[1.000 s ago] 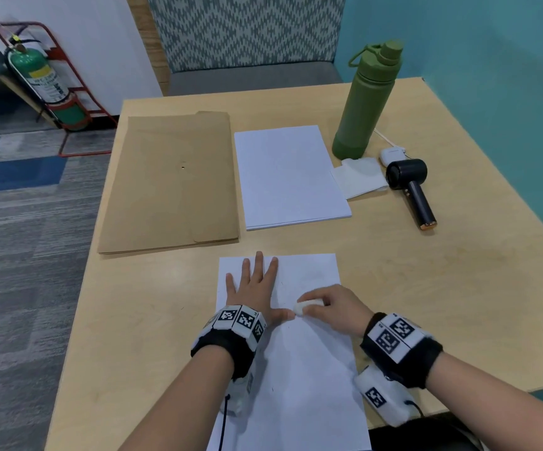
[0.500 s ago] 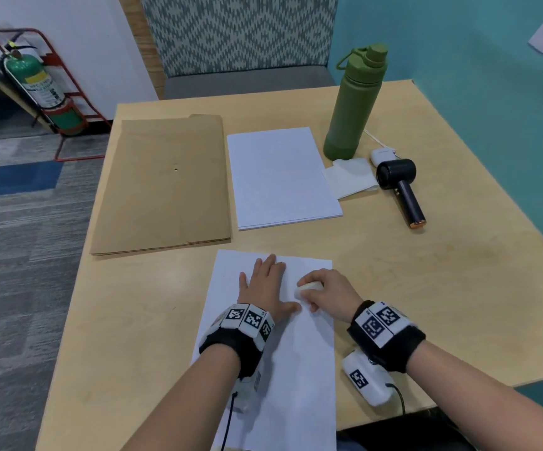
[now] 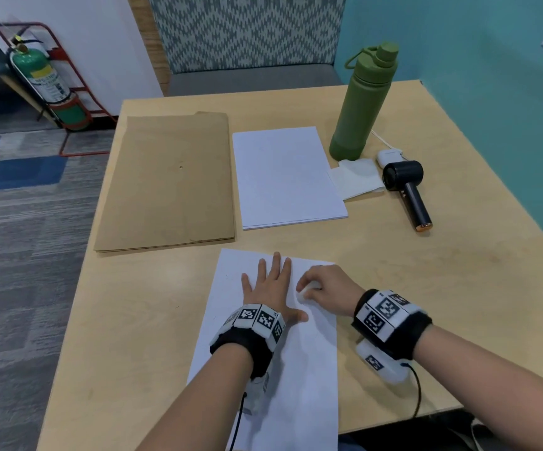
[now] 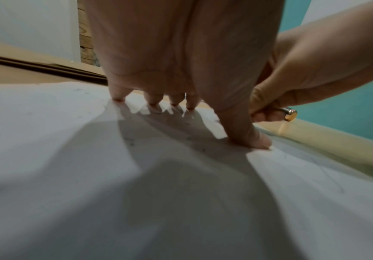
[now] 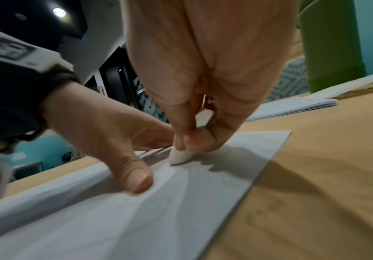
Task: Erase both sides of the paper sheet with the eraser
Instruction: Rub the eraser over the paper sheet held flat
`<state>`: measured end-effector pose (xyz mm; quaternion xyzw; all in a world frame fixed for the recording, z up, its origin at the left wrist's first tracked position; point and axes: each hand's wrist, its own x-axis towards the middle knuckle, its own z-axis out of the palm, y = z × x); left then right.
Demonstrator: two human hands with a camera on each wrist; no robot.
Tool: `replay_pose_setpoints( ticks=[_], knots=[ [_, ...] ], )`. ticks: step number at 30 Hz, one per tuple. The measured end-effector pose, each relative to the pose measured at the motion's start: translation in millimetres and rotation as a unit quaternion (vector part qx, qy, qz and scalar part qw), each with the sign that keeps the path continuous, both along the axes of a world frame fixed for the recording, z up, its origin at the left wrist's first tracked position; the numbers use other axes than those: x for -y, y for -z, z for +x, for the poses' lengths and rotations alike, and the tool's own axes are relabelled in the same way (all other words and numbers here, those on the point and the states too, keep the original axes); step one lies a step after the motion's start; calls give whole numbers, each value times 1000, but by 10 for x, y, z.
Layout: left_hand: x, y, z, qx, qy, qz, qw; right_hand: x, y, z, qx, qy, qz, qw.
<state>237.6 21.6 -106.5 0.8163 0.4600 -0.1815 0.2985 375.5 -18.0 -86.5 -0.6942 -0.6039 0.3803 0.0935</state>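
A white paper sheet lies near the table's front edge, with faint pencil marks on it. My left hand lies flat on its upper part, fingers spread straight and pressing it down. Just right of it, my right hand pinches a small white eraser between thumb and fingers, its tip touching the sheet. In the head view the eraser shows only as a small white bit under the fingers.
Behind the sheet lie a brown envelope and a stack of white paper. At the back right stand a green bottle, a folded tissue, a small white case and a black handheld device. A teal wall borders the table on the right.
My right hand with the eraser has slid away from me and slightly right over the sheet. The left hand still presses the paper in much the same spot.
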Motion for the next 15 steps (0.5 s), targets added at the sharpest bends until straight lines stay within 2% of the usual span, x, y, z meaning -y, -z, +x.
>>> replay_pose_setpoints(
  ticks=[5, 11, 15],
  knots=[
    [-20, 41, -9, 8, -3, -3, 1000, -191, 21, -78, -26, 89, 64, 994],
    [-13, 33, -25, 7, -1, -4, 1000, 56, 71, 30, -22, 43, -3, 999],
    [-18, 51, -20, 6, 0, -4, 1000, -160, 64, -61, -36, 96, 46, 994]
  ],
)
